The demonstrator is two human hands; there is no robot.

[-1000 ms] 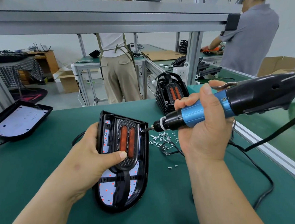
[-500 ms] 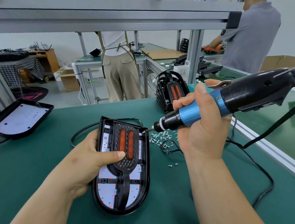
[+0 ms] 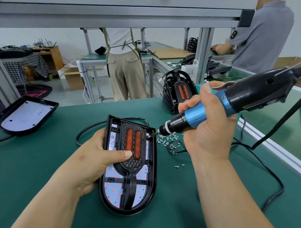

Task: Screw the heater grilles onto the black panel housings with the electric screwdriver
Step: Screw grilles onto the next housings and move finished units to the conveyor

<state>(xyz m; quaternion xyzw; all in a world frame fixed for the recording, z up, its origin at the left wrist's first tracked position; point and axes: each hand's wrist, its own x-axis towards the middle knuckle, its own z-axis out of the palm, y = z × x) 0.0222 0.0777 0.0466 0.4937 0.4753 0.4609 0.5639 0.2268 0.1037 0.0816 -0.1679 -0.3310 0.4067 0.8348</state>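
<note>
black panel housing carries mesh grille with orange bars.

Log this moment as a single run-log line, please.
left hand holds housing, thumb on grille | right hand grips screwdriver | bit at grille's right edge

Looking forward and down from head height, wide-angled, onto the green bench. Sitting close, catching the left hand at 8 o'clock from centre and the right hand at 4 o'clock. Facing past the aluminium frame toward a worker in an apron at 12 o'clock, a worker in grey at 2 o'clock.
</note>
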